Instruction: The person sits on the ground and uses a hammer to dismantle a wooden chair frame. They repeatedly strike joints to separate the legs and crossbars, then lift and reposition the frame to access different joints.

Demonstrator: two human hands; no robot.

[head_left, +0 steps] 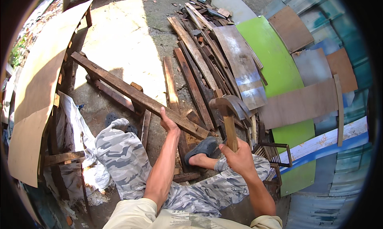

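A long brown wooden beam (127, 89) slants from the upper left down to a spot beside my shoe, in front of my knees. My left hand (170, 122) grips it near its lower right end, thumb along its near face; the other fingers are hidden behind the wood. In my right hand (239, 155) is a claw hammer (229, 125), held upright by its wooden handle, its metal head raised to the right of the beam's end and not touching it. More timber pieces (113, 94) lie under and beside the beam.
Long boards (195, 57) are piled ahead and to the right. Behind them lean a green panel (275, 57) and several plywood sheets, against blue corrugated metal. A plywood-topped structure (44, 81) stands on the left. My shoe (203, 149) rests near the beam's end.
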